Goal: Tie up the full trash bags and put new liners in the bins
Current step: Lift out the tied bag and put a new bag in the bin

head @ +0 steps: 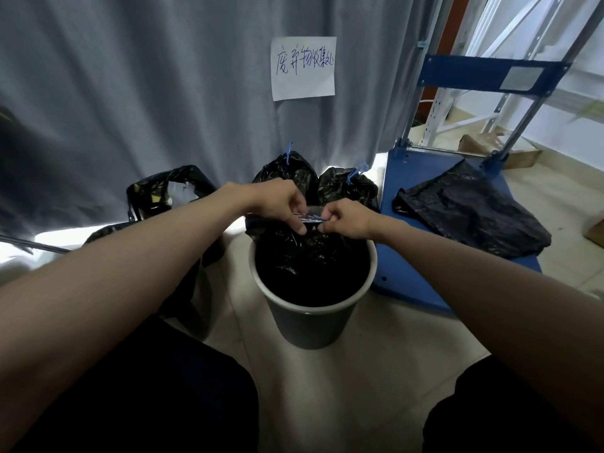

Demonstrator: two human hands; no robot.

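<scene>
Left hand [277, 204], right hand [346, 220] pinching blue drawstring [310, 218], black bag [310, 256], handwritten paper sign [303, 68]

Bag [310, 256] in bin [313, 318]; cart [408, 243] right; tied bags [313, 178] behind.

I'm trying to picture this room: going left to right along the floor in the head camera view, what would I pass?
Open black bag → grey bin → blue cart → loose black liner lying on it.
</scene>
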